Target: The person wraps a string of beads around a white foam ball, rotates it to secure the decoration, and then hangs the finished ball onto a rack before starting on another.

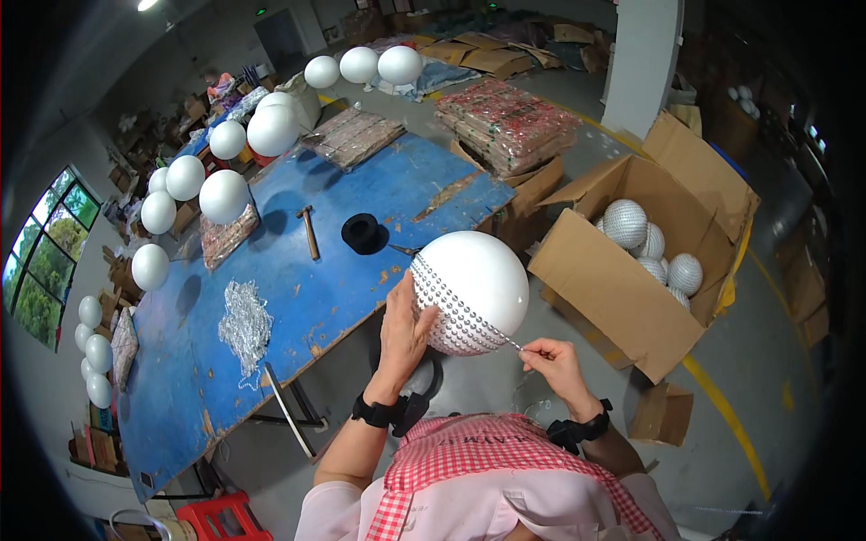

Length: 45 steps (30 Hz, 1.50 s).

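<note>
The ball [474,288] sits at the centre of the frame, a big white foam sphere held up in front of my chest. My left hand [403,332] cups its lower left side, palm flat against the part already covered, fingers spread to steady it. My right hand [548,358], low and right of the ball, pinches the free end of a silver bead strand [451,302] between thumb and forefinger, closed tight on it and pulling it taut off the ball's underside.

The strand runs in neat rows over the lower left of the ball, a studded patch that climbs from the bottom toward the left edge. I judge that less than a third is wrapped; the whole top and right stay bare white, so most of the winding is left.

Just left of the ball lies the blue table [361,194], with a loose heap of strand [244,325] at centre left, a hammer [309,231] and a small black cup [363,233] nearer the middle. Bare white balls [224,196] line its far left edge and run to the top of the frame. At right, an open cardboard box [622,298] holds several finished silver balls [624,223]. Flat packs [505,122] are stacked at upper centre.
</note>
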{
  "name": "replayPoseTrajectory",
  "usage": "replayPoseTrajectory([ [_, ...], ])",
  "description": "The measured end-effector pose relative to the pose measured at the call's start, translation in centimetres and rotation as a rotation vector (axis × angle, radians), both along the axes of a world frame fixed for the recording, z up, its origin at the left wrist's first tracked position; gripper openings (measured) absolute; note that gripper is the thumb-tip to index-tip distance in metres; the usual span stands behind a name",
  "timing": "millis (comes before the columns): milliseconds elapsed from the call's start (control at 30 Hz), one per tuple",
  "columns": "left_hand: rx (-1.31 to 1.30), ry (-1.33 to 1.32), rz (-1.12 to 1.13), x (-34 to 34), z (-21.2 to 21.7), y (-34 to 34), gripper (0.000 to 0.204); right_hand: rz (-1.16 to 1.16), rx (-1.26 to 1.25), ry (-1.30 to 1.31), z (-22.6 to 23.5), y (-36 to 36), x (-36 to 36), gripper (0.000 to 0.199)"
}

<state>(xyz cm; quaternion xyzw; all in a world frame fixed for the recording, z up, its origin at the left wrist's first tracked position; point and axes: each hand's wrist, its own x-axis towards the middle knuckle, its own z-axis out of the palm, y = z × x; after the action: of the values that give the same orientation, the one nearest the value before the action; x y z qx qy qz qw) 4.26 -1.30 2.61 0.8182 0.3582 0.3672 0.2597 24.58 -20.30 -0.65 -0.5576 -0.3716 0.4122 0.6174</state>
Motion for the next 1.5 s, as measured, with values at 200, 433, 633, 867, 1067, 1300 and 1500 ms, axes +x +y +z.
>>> replayPoseTrajectory([
  [200, -0.339, -0.211, -0.053, 1.1, 1.3, -0.6, 0.100, 0.043, -0.047, -0.026, -1.2, 0.0, 0.5, 0.008],
  [433, 0.027, -0.144, 0.081, 1.1, 0.6, -0.9, 0.071, 0.043, -0.009, 0.019, -0.7, -0.6, 0.7, 0.008],
  [633, 0.078, -0.111, 0.055, 1.2, 1.0, -1.4, 0.049, 0.066, 0.047, -0.036, 1.6, -1.2, 0.4, 0.008],
  [867, -0.120, -0.089, 0.006, 0.8, -0.4, -0.3, 0.072, 0.049, -0.024, -0.071, -2.2, 0.2, 0.7, 0.010],
  [1067, -0.102, -0.015, -0.059, 0.9, -0.4, -0.1, 0.101, 0.091, -0.216, -0.243, -2.2, 0.2, 0.9, 0.017],
  [1300, -0.336, -0.252, -0.020, 1.1, 0.0, -0.5, 0.094, 0.231, -0.052, 0.066, 0.0, 0.3, 0.1, 0.022],
  [1500, 0.027, -0.112, 0.029, 1.4, 0.9, -1.4, 0.079, 0.103, 0.029, 0.017, 0.9, 0.7, -0.3, 0.015],
])
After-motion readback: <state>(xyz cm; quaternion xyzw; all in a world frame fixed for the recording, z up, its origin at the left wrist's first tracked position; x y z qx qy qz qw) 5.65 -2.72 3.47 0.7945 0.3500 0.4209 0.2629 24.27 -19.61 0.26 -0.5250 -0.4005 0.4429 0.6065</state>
